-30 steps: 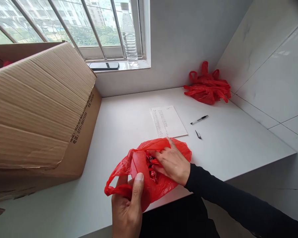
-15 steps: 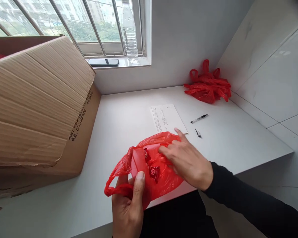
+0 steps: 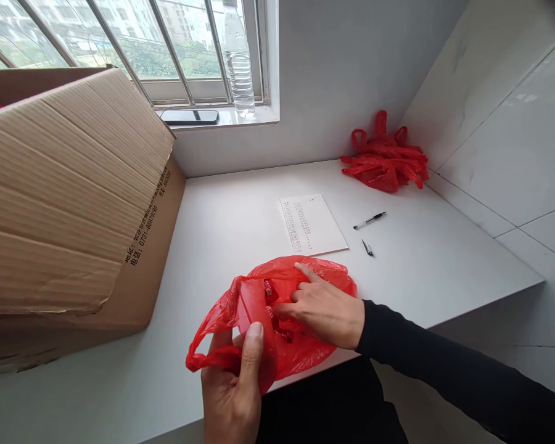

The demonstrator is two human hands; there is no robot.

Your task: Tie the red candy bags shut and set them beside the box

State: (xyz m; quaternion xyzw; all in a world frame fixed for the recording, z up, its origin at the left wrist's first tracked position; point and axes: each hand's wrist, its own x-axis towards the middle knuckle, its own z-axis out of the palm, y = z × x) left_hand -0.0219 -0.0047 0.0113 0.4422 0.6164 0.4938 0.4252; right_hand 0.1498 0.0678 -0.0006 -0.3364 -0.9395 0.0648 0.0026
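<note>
A red plastic bag (image 3: pixel 305 357) lies bunched at the table's front edge, its mouth open toward me. My left hand (image 3: pixel 234 388) grips its left side, thumb on top, pressing on a pale pink flat-sided piece (image 3: pixel 254 302) that shows at the opening. Inside the bag are small red wrapped candies (image 3: pixel 269 288) with shiny printed wrappers. My right hand (image 3: pixel 326 311) reaches into the mouth from the right. Its lower fingers close at another candy (image 3: pixel 271 311), while one finger stays stretched out over the bag. The thumb of that hand is hidden.
A big cardboard box (image 3: pixel 74 203) stands on the left. Behind the bag lie a printed sheet (image 3: pixel 326 228), a pen (image 3: pixel 370 220) and its cap (image 3: pixel 367 248). More red bags (image 3: pixel 386 163) are heaped by the wall. A phone (image 3: pixel 189 117) and a water bottle (image 3: pixel 240 74) are on the sill.
My right hand has moved left and down, deeper over the bag's opening, with its fingers now among the candies. The left hand keeps its hold and has shifted slightly.
</note>
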